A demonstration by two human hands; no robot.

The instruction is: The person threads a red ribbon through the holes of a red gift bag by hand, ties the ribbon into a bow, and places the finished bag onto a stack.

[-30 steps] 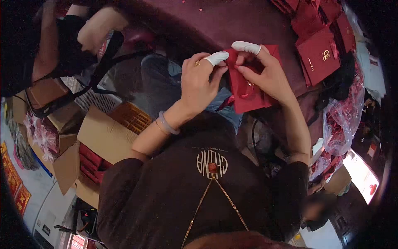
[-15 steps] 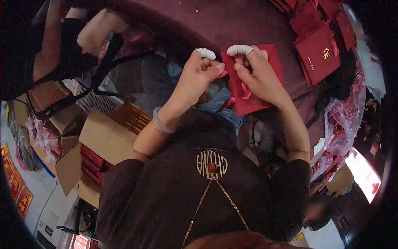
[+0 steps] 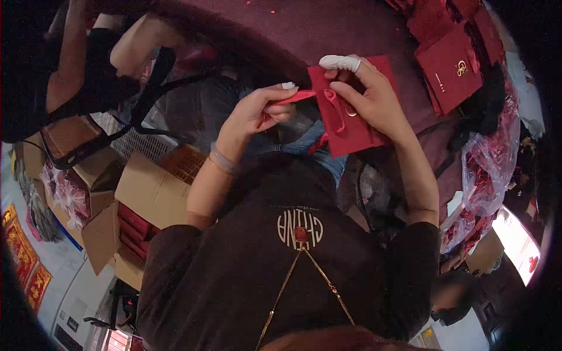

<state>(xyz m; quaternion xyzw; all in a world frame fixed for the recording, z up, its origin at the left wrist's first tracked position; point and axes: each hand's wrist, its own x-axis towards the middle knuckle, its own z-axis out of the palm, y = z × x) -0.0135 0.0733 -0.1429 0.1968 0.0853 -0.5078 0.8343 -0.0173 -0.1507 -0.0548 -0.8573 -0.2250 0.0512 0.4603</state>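
One flat, rectangular deep-red pouch (image 3: 360, 139), at the near edge of the maroon tabletop (image 3: 281, 35): gripped by the right hand (image 3: 374, 96), whose fingers hid part of its face. One narrow, glossy red ribbon (image 3: 300, 96), pinched and drawn straight by the left hand (image 3: 257, 110). White finger covers (image 3: 339, 62), two, one per hand. One open brown cardboard box (image 3: 153, 190), left, holding dark-red packets (image 3: 132, 227). Gold-lettered dark-red bags (image 3: 449, 79), upper right, several, overlapping, count unclear. One crumpled clear plastic bag (image 3: 492, 167), far right, with red contents.
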